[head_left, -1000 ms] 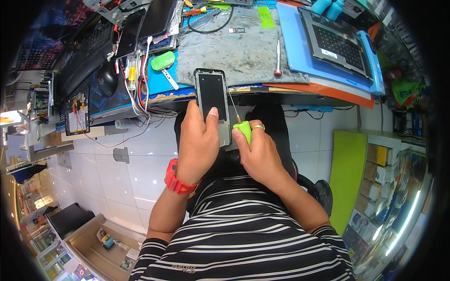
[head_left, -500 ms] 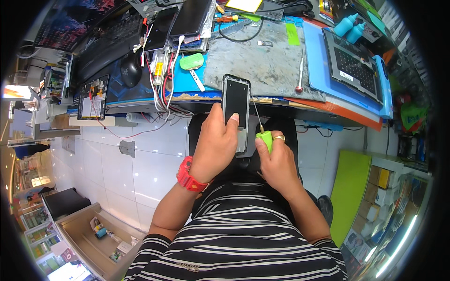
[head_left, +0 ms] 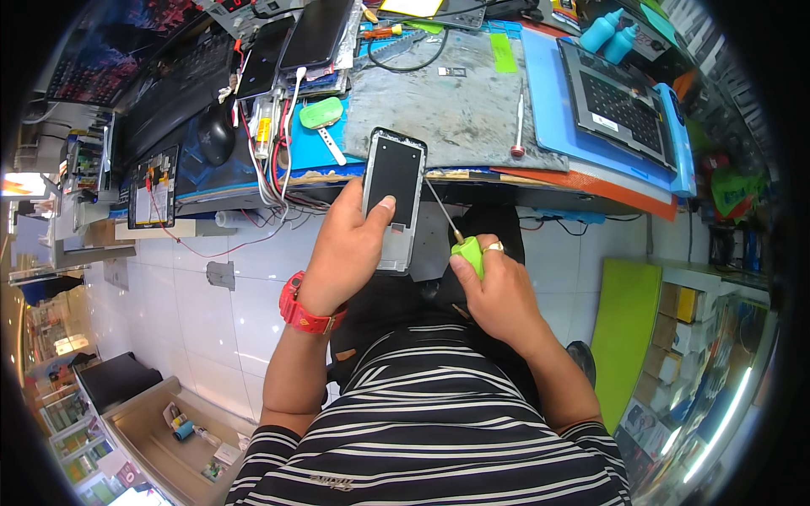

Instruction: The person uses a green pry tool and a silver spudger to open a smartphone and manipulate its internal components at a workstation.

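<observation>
My left hand [head_left: 346, 249] grips an opened phone frame [head_left: 396, 174] from its left side, thumb pressed on the face. The frame is tilted slightly, with a black upper area, a grey lower part and a pale rim. In my right hand [head_left: 504, 291] is a hand tool with a bright green handle [head_left: 469, 255] and a long thin metal shaft. The shaft's tip meets the right edge of the frame near its upper part; whether it goes under the edge I cannot tell. Both hands are above my lap, just in front of the workbench.
On the bench lies a worn grey mat [head_left: 472, 101] with a red-ended screwdriver [head_left: 519, 126]. Left of it are cables, a green-lidded item [head_left: 321, 112], phones [head_left: 316, 35] and a mouse [head_left: 217, 139]. To the right, a laptop part [head_left: 620, 110] rests on a blue sheet.
The whole view has shifted a little, so the bench appears further left. The phone frame is tilted slightly more, and the tool's shaft leans more to the left. Both grips are unchanged.
</observation>
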